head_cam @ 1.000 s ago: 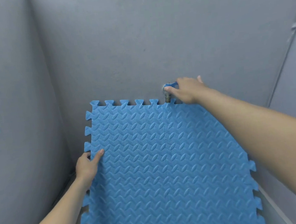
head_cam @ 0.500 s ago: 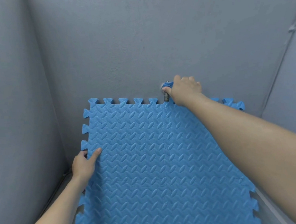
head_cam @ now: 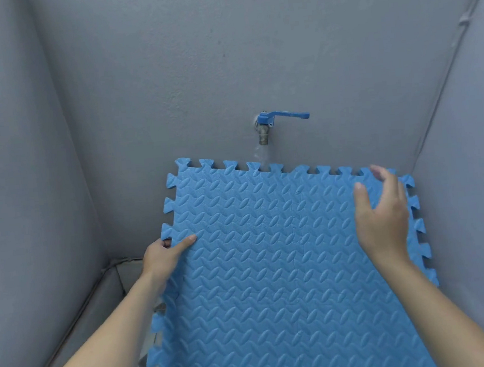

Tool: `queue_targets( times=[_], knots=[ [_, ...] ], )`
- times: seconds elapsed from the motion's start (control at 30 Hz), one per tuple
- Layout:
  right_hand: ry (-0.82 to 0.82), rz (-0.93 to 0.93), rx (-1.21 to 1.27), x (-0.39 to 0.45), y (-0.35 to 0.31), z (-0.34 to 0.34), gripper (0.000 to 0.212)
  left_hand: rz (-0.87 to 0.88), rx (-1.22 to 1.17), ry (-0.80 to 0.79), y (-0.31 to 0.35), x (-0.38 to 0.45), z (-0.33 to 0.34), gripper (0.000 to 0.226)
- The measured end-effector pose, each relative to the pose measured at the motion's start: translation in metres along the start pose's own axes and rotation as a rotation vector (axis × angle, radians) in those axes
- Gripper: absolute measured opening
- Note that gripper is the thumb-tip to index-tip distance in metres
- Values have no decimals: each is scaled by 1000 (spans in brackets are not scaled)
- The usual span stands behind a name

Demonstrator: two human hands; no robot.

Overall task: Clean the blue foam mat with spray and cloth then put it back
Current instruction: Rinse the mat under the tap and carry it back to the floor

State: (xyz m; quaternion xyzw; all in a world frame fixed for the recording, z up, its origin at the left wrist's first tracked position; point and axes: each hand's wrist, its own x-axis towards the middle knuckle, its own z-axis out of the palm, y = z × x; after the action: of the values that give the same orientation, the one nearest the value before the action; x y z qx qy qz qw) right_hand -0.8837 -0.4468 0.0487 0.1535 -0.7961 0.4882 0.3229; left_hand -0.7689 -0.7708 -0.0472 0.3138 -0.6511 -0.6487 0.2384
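The blue foam mat [head_cam: 275,269], with interlocking toothed edges and a leaf-pattern surface, leans tilted against the grey back wall under a tap. My left hand [head_cam: 165,257] grips its left edge, thumb on the front face. Over the mat's upper right part hovers my right hand [head_cam: 383,217], fingers spread and holding nothing. No spray bottle or cloth is in view.
A brass tap with a blue lever handle [head_cam: 270,124] sticks out of the back wall [head_cam: 223,66]; a thin stream of water falls from it onto the mat's top edge. Grey walls close in left and right. A strip of tiled floor [head_cam: 125,277] shows at the lower left.
My right hand has left the tap's handle and come down over the mat's upper right. The tap is now uncovered and water runs from it. The left hand keeps its grip.
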Motion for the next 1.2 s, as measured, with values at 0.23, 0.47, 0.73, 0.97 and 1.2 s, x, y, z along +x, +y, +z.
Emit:
queue_targets(
  times=[0.23, 0.47, 0.73, 0.97, 1.2],
  knots=[
    [-191, 282, -360, -32, 121, -27, 65, -79, -48, 28, -10, -6, 22, 65],
    [-182, 447, -446, 11, 118, 59, 63, 97, 15, 67, 15, -2, -20, 48],
    [-574, -492, -393, -113, -70, 246, 59, 56, -107, 64, 1, 2, -55, 31],
    [-506, -523, -457, -62, 21, 191, 66, 148, -180, 139, 15, 34, -90, 34],
    [-384, -41, -540, -29, 151, 67, 72, 69, -291, 220, -35, 114, -155, 49]
  ],
)
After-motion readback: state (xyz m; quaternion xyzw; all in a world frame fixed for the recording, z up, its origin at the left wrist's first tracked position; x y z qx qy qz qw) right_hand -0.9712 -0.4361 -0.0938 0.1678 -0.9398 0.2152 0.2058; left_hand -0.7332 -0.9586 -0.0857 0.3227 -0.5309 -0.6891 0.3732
